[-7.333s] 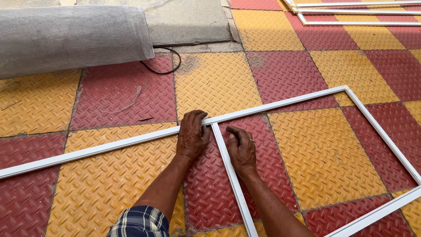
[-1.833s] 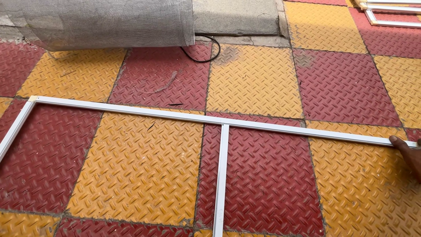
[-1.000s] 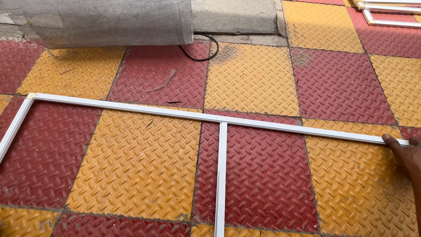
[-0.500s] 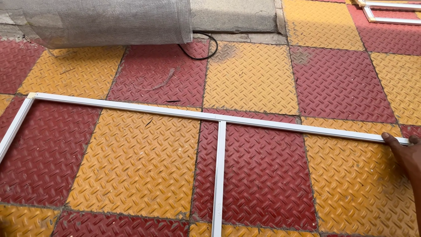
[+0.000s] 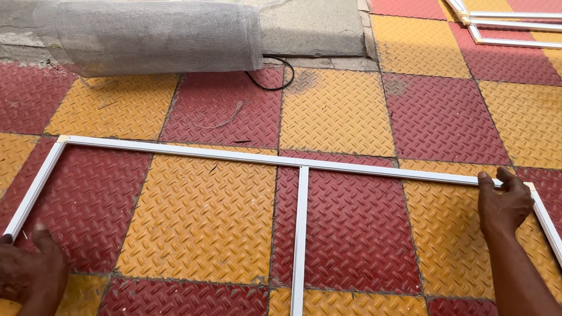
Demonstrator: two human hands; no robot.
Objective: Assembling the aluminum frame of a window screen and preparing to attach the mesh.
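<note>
1. Gripping from both ends: the right hand [image 5: 502, 202] is curled over the far right corner of the white frame [image 5: 234, 154], thumb on the long rail and fingers wrapped over its top edge, so it grasps the frame.
2. Left hand [image 5: 26, 270] sits at the bottom left edge of view, by the near end of the frame's left side rail. Its fingers look loosely bent and touch the rail's end, but it is blurred and cut off, so I cannot tell whether it actually clasps the rail.
3. Frame lies flat on the floor [image 5: 333, 105] of red and yellow checker tiles, its long rail running left to right, with a middle bar [image 5: 301, 234] coming down toward the person.
4. Beyond the frame, a roll of grey mesh [image 5: 152, 36] lies on its side against a concrete step [image 5: 313, 26], a black cable [image 5: 270, 79] looping out from beside it.
5. Farthest off, top right, more white frames [image 5: 497, 23] lie on the tiles.
</note>
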